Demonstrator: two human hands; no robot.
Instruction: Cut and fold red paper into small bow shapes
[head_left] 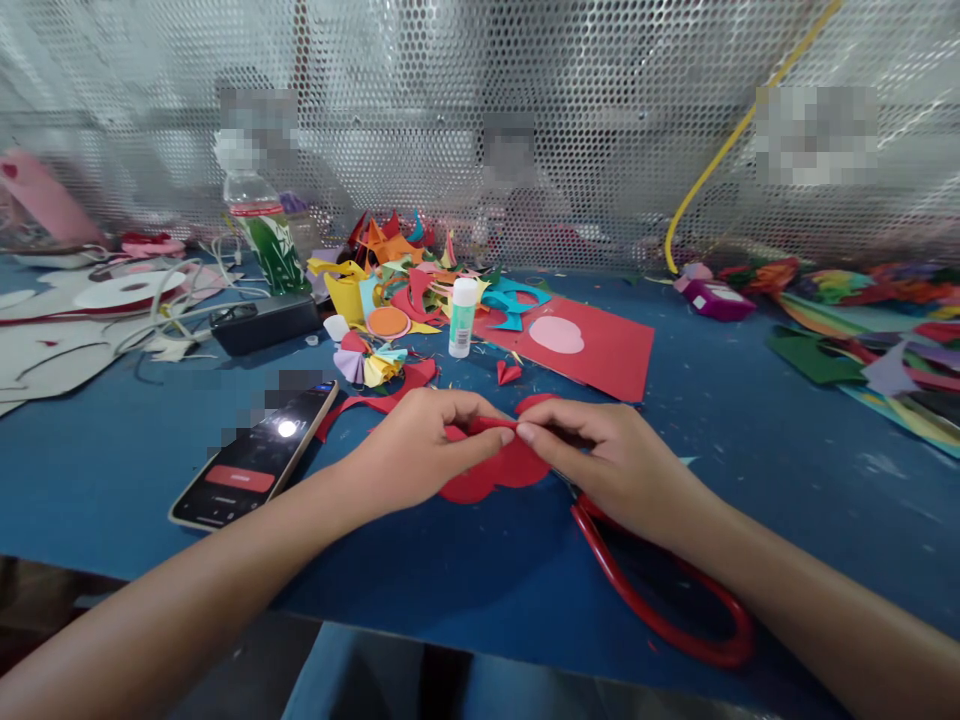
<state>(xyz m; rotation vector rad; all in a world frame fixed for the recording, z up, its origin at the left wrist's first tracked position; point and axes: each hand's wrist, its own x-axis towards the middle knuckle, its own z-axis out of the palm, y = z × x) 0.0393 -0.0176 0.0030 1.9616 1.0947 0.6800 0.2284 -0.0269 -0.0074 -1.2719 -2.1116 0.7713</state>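
Note:
Between my hands is a small folded piece of red paper (484,425), pinched at its edge. My left hand (420,445) grips it with thumb and forefinger, and my right hand (607,455) pinches its right end, the fingertips of both hands nearly meeting. Just beneath lie red paper cutouts with rounded edges (480,480), partly covered by my fingers. Red-handled scissors (645,610) rest under my right hand and forearm, their blades mostly hidden. A small red folded paper piece (508,372) lies a little beyond my fingers.
A glue stick (461,320) stands upright before a heap of colored paper scraps (420,280). Red sheets (615,350) carry a pink oval. A lit phone (255,460) lies left, near a bottle (262,230) and black box (266,322). More paper strips (892,370) lie right.

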